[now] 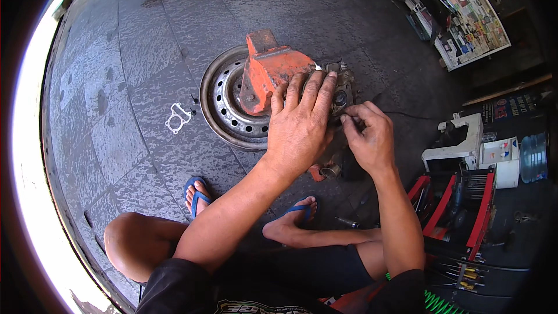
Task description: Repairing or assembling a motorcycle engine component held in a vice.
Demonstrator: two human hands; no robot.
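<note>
A greasy metal engine part is fixed at the right end of an orange metal stand, which rises from a steel wheel rim. My left hand lies over the engine part and the stand's edge, fingers stretched out and pressed flat. At the part's right edge, my right hand has thumb and forefinger pinched together. Whatever is between those fingertips is too small or hidden to make out. My left hand covers much of the engine part.
A pale flat gasket lies on the tiled floor left of the rim. To the right stand a red tool rack with screwdrivers, a white frame and a blue water bottle. My feet in blue flip-flops are close by.
</note>
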